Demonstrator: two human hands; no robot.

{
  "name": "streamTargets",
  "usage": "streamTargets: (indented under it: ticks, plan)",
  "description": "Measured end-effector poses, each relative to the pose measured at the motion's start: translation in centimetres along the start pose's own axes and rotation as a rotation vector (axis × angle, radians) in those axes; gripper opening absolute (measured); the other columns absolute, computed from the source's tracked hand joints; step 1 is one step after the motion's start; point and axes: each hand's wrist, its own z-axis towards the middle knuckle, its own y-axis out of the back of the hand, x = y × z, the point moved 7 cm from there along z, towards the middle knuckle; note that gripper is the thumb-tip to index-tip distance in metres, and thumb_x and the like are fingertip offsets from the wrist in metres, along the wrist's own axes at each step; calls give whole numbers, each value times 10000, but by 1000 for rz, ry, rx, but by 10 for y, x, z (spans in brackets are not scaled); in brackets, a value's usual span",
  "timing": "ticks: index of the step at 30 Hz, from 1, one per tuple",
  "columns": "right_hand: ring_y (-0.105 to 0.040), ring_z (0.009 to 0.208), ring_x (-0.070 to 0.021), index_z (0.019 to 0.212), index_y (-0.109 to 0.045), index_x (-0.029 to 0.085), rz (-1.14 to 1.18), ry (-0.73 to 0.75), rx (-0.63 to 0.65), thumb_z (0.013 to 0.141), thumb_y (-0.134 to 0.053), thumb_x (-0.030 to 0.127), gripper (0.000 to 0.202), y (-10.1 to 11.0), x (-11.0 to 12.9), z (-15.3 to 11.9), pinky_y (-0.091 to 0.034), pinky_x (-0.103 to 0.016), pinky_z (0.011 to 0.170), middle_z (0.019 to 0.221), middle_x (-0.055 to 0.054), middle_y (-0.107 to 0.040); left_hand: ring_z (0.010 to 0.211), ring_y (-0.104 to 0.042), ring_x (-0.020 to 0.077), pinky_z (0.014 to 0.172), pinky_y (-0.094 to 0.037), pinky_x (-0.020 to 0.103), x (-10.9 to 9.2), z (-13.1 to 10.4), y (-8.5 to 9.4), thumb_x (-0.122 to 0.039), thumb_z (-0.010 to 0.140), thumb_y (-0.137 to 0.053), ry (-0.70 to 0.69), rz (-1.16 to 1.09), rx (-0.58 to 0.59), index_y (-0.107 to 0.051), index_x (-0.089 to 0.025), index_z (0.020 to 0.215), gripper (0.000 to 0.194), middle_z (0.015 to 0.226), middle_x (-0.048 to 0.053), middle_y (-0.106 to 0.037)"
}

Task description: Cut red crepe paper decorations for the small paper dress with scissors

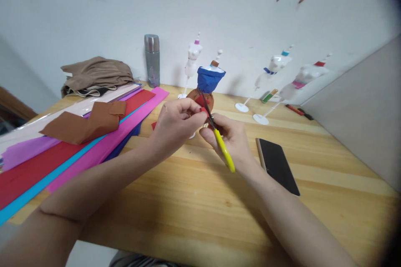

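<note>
A small, thin red scrap (204,111) is between the hands, pinched in the left hand's (180,123) fingertips; the right hand (230,135) grips yellow-handled, dark-bladed scissors (224,150), blades crossing the scrap, above the pale wooden bench (188,200).

Pinching a small red piece (204,111) in the left hand (179,119). Holding yellow scissors (224,150) in the right hand (230,134), with the blades close by the red. Working in front of a little white dress form (216,69) in a blue top (210,80). Facing three more white forms (278,64) on the worktop (184,200), with bright strips (138,116) at the left and a black phone (278,167) near the right arm.
</note>
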Motion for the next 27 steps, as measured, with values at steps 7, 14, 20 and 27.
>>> streamTargets:
  ticks: [7,14,20,27]
  plan:
    - [-396,580,-163,719,-575,230,-24,-23,5,862,-719,555,383,0,-3,-1,-297,-324,574,631,10,-476,370,-418,49,386,-282,174,5,2,-1,-82,721,-627,83,-78,31,-568,-174,589,171,413,-52,-505]
    - [-468,628,-192,811,-639,225,5,-37,37,880,-742,515,315,-3,-7,-1,-357,-349,611,698,-30,-586,381,-453,53,379,-292,179,19,7,-1,-219,708,-722,151,-148,142,-584,-163,566,207,478,-11,-548]
    - [-423,600,-165,793,-621,219,-17,-26,27,876,-715,479,289,-1,-5,-2,-338,-327,597,656,7,-513,411,-497,64,382,-312,177,17,5,-2,-270,713,-719,156,-131,157,-583,-162,597,209,523,-10,-562]
    - [-430,594,-147,775,-621,213,-2,-47,35,833,-707,417,229,-3,-1,-2,-333,-301,581,654,17,-529,415,-485,72,384,-308,201,11,6,2,-541,863,-685,72,-114,119,-579,-165,636,452,551,-10,-535]
